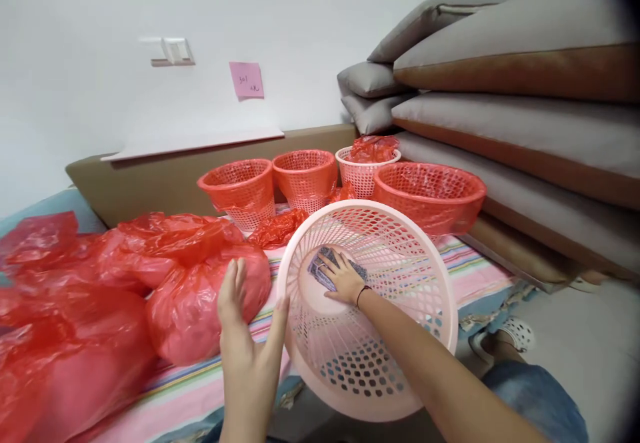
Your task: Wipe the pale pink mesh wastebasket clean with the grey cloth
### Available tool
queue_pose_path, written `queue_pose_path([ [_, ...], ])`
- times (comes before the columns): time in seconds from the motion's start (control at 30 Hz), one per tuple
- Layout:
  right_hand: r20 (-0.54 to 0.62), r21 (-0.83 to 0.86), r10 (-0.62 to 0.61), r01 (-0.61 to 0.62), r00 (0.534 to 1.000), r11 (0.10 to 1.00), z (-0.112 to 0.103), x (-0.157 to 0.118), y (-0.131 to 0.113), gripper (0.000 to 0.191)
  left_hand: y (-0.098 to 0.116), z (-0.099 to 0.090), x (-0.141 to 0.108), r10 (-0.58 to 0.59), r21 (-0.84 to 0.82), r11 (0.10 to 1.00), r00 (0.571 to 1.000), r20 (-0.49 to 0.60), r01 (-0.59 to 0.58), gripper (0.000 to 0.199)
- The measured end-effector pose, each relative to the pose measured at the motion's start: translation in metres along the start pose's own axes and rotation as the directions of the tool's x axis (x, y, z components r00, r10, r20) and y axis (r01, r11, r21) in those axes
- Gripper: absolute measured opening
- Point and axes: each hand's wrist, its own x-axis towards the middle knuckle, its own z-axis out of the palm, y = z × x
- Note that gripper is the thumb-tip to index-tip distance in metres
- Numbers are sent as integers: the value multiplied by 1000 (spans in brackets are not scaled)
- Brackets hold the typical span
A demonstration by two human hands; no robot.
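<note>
A pale pink perforated basket (367, 403) is tilted so that its open mouth faces me. My right hand (345, 279) reaches inside, its fingers spread flat over a dark patterned cloth (323, 263) against the basket's bottom. The palm hides part of the cloth. Just left of the rim is my left hand (250, 343), upright, fingers apart and thumb close to the rim; whether the thumb touches it I cannot tell.
Filled red plastic bags (200, 296) lie at the left on a striped cloth (195, 396). Behind stand red baskets (235, 193) and a white basket (357, 176) with red plastic. Grey cushions (525, 123) are stacked at the right.
</note>
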Motion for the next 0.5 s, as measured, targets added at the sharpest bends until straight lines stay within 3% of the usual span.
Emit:
queue_pose_path([
  [0.17,34,-12,21,-20,999,1000,7,7,-3,92,7,29,30,-18,-43,999,982,189,27,78],
  [0.23,38,-15,20,-20,999,1000,8,8,-3,94,1,36,40,-10,-8,1000,970,242,13,67],
  [0.33,51,-18,20,-19,998,1000,10,8,-3,96,-13,39,48,29,4,999,951,307,-32,48],
  [0.5,63,-22,4,-3,998,1000,13,10,-5,94,-24,34,43,21,-18,1000,952,304,-16,48],
])
